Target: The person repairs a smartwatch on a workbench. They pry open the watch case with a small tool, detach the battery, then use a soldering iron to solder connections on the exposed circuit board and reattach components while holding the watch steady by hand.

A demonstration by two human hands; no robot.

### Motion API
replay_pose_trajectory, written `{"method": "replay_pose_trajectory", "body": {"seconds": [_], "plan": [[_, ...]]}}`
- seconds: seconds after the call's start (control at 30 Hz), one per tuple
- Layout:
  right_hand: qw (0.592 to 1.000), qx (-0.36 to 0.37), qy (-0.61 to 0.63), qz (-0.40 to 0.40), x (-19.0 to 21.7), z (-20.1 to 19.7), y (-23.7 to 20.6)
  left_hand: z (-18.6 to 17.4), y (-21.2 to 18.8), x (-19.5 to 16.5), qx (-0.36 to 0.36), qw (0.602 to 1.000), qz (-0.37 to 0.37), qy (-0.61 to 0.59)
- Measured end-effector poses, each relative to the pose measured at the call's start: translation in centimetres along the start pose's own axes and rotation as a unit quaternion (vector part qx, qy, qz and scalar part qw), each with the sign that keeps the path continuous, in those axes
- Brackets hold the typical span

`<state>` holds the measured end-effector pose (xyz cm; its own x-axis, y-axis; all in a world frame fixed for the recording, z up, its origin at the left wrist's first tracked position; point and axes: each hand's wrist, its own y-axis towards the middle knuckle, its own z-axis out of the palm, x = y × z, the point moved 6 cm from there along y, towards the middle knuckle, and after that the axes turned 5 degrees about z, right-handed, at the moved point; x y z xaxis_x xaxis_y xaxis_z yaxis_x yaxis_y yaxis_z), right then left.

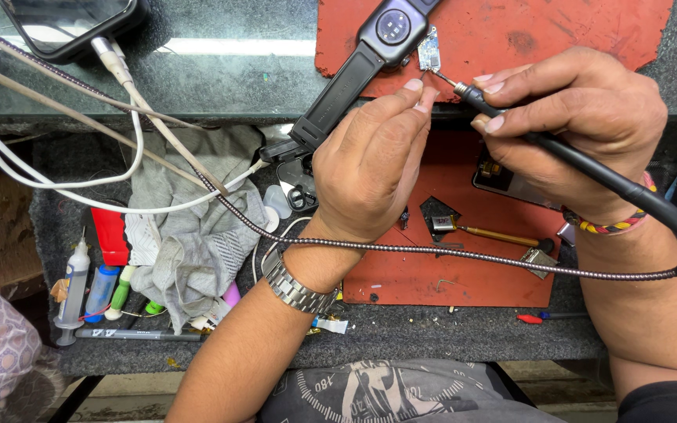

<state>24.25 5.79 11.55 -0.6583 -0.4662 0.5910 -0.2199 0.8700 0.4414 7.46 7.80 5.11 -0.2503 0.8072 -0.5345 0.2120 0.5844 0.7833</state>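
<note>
right hand clamped on soldering iron, tip at small circuit board | left hand fingers together, steadying smartwatch | far on red mat

Taking the red mat on the upper shelf as my landmark: the smartwatch lies at its left edge, its rounded square face dark grey, its screen a small round dark disc. Well to the left of the mat, at the top edge of view, the phone in a black case shows a glossy dark screen reflecting pale light.
</note>
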Motion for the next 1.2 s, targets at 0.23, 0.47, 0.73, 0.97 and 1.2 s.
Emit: {"method": "replay_pose_trajectory", "body": {"seconds": [0.23,0.47,0.73,0.97,1.2], "plan": [[1.0,0.01,0.0,-0.002,-0.02,0.08,-0.01,-0.02,0.0,0.01,0.0,1.0,-0.003,0.001],[1.0,0.012,-0.001,-0.002,0.03,0.09,0.0,-0.08,0.11,0.02,-0.001,1.0,-0.009,-0.004],[1.0,0.012,0.006,-0.004,0.01,0.1,0.04,-0.11,0.18,0.02,-0.003,1.0,-0.011,-0.01],[1.0,0.014,0.004,-0.002,0.07,0.0,0.06,-0.14,0.15,0.12,-0.006,1.0,-0.008,-0.019],[1.0,0.01,0.004,-0.004,0.0,-0.01,0.07,-0.16,0.06,0.19,-0.003,1.0,-0.008,-0.026]]}}
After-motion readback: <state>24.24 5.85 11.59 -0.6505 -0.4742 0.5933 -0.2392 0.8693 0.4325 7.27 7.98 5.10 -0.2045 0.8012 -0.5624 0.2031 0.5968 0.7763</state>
